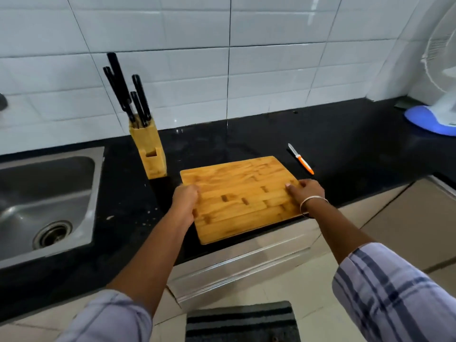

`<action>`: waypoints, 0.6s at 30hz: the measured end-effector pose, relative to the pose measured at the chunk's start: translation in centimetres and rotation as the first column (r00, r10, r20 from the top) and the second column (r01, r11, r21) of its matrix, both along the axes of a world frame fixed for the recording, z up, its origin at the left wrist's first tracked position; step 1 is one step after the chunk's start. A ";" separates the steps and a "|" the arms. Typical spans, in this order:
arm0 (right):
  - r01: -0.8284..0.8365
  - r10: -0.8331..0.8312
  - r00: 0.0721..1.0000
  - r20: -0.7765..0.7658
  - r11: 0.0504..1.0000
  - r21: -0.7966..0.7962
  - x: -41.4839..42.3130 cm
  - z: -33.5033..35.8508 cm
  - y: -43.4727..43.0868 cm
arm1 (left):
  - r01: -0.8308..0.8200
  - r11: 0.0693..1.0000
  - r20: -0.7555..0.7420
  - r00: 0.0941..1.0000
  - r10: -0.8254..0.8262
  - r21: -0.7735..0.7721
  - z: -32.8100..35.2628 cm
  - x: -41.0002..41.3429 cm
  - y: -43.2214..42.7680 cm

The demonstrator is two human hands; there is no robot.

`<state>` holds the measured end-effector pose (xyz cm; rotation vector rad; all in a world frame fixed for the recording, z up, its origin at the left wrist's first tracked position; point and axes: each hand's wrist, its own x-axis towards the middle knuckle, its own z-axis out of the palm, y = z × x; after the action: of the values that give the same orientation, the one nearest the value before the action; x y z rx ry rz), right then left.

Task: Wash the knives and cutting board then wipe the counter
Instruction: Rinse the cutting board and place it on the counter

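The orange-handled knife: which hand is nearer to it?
Right. The right hand grips the cutting board's right edge, just below the orange-handled knife; the left hand holds the opposite edge.

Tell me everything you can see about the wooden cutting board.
The cutting board is a rectangular slab of honey-coloured wood strips, bamboo by the look of it, with rounded corners and a few darker patches. It lies on the black counter, turned at an angle, its near corner jutting past the front edge. The left hand grips its left edge; the right hand holds its right edge.
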<state>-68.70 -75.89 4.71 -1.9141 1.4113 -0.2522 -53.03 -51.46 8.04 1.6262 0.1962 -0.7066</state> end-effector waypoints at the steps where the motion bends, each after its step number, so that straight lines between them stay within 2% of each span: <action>1: -0.066 0.061 0.996 -0.066 0.994 -0.085 0.5 -0.2 -1.4 | -0.016 0.998 0.036 0.999 0.014 0.060 -0.8 0.7 -1.4; 4: -0.237 0.185 0.962 -0.202 0.931 -0.276 2.0 -1.1 -5.3 | -0.015 0.958 0.137 0.990 -0.025 0.287 -4.1 3.3 -5.1; 7: -0.347 0.278 0.929 -0.244 0.884 -0.313 3.9 -2.1 -7.9 | -0.047 0.916 0.129 0.992 -0.005 0.398 -5.9 5.0 -7.4; 9: -0.418 0.349 0.900 -0.260 0.859 -0.294 5.0 -3.2 -9.5 | -0.132 0.893 0.134 0.988 0.082 0.430 -5.7 4.8 -8.8; 12: -0.419 0.343 0.900 -0.267 0.850 -0.320 5.1 -3.2 -10.1 | -0.098 0.879 0.139 0.990 0.036 0.467 -5.2 5.8 -9.2; 16: -0.430 0.349 0.891 -0.290 0.854 -0.294 5.2 -4.1 -11.4 | -0.109 0.845 0.136 0.990 0.043 0.524 -11.5 9.9 -9.1; 18: -0.446 0.353 0.879 -0.319 0.846 -0.292 5.0 -3.9 -11.3 | -0.087 0.847 0.145 0.989 0.012 0.524 -9.2 7.4 -9.0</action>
<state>-63.71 -87.24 0.85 -2.5748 1.1272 -0.0607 -45.62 -60.48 -1.20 2.1842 0.3565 -0.5194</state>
